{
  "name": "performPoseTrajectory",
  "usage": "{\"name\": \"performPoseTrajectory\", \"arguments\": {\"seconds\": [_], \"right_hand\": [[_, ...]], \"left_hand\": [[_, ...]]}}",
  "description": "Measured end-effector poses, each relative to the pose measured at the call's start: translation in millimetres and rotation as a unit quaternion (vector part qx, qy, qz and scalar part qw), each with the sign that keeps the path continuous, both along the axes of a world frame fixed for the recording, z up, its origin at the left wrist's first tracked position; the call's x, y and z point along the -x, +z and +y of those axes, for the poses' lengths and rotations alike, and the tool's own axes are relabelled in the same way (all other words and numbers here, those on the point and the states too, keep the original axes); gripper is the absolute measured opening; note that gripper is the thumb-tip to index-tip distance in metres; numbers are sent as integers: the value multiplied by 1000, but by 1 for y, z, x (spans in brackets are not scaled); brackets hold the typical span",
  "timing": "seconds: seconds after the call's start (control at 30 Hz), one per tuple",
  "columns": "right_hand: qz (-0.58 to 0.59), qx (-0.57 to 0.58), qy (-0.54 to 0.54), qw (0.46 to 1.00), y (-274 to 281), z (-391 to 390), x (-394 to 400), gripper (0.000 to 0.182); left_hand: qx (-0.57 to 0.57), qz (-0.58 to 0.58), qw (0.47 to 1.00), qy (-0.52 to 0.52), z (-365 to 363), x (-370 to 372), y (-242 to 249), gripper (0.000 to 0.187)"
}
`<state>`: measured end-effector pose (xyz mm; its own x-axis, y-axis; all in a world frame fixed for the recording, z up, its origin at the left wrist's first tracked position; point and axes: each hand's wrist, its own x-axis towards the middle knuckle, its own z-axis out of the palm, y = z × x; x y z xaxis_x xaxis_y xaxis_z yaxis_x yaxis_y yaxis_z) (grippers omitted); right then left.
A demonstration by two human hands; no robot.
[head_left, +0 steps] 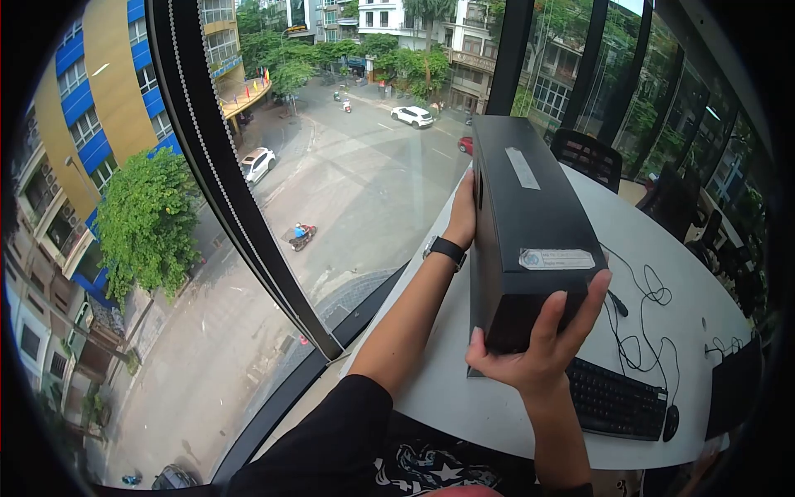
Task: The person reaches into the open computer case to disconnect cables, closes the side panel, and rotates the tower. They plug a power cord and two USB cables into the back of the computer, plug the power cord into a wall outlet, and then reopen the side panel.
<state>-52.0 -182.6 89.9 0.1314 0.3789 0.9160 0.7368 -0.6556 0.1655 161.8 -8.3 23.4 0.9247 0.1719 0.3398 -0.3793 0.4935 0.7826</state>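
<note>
A long black box-shaped case [538, 203] with two pale labels on its upper face stands over the white table. My left hand [465, 207] rests against the left side of the case, toward its far end; its fingers are mostly hidden, and a dark watch is on the wrist. At the near end, my right hand [542, 344] holds the case with thumb and fingers spread around its lower edge and corner. A black keyboard [617, 400] lies close to my right forearm, with a black mouse [671, 422] beside it.
Black cables [654, 286] lie loosely on the white table [691, 315]. A dark flat device [734, 389] is at the table's right edge. Dark chairs [588, 157] stand beyond it. Window glass with a thick dark frame [240, 182] runs along the left.
</note>
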Motion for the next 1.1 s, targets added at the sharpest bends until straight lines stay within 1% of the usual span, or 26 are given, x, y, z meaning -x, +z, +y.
{"name": "performPoseTrajectory", "arguments": {"seconds": [0.03,0.07,0.1,0.13,0.17,0.2,0.27,0.3,0.33,0.37,0.4,0.43,0.47,0.5,0.53,0.6,0.67,0.7,0.73,0.8,0.83,0.87,0.93,1.0,1.03,1.1], "right_hand": [[3,-18,17,1000,2,-3,-4,109],[2,-17,18,1000,6,-7,-8,109],[-6,14,27,1000,11,-13,-10,114],[-13,45,35,998,16,-20,-13,119],[-9,44,41,998,21,-23,-17,118],[-8,48,43,998,24,-26,-21,118],[8,1,83,996,31,-29,-32,114],[7,4,86,996,35,-32,-36,116],[9,6,81,997,40,-32,-41,116],[8,5,104,995,44,-34,-45,117],[10,6,119,993,48,-40,-49,118],[11,11,132,991,53,-46,-54,119],[14,8,154,988,57,-50,-58,118],[21,3,179,984,60,-55,-63,118],[18,5,198,980,63,-62,-72,117],[14,-4,226,974,65,-71,-88,119],[20,-1,216,976,66,-86,-101,122],[20,-2,212,977,65,-93,-108,122],[19,2,190,982,65,-102,-116,121],[20,2,166,986,56,-115,-137,121],[60,-55,209,975,48,-120,-149,120],[99,-113,250,957,39,-126,-157,120],[91,-119,257,955,38,-124,-160,116],[79,-89,278,953,39,-121,-161,116],[77,-87,262,958,41,-120,-162,116],[85,-85,267,956,46,-121,-169,116]], "left_hand": [[-72,-30,995,60,1,6,1,63],[-142,-60,981,119,1,10,4,65],[-140,-59,981,119,3,-2,-4,65],[-77,-50,992,83,5,-21,-15,66],[-12,-39,998,46,6,-36,-29,68],[-9,-38,998,48,3,-33,-29,68],[-17,11,994,112,3,-23,-15,70],[-16,10,994,110,4,-22,-12,70],[-25,3,990,140,5,-22,-10,71],[-33,1,986,162,1,-21,-12,72],[-21,-1,991,130,5,-18,-12,71],[-24,14,985,169,4,-21,-15,74],[-36,11,986,164,5,-15,-12,75],[-44,-12,982,182,8,-31,-23,66],[-40,-1,979,201,1,-17,-11,65],[-33,-24,977,212,3,-28,-17,65],[-42,10,977,207,0,-22,-9,66],[-73,37,974,212,1,-16,-8,64],[-73,40,974,210,2,-14,-7,64],[-152,40,959,234,4,-8,-4,61],[-147,14,956,253,0,-5,-1,58],[-151,15,956,251,-2,-2,-2,58],[-207,45,923,321,-1,-3,2,58],[-186,41,930,314,3,-4,6,58],[-166,49,938,301,3,-1,2,58],[-176,50,934,306,4,6,4,59]]}}
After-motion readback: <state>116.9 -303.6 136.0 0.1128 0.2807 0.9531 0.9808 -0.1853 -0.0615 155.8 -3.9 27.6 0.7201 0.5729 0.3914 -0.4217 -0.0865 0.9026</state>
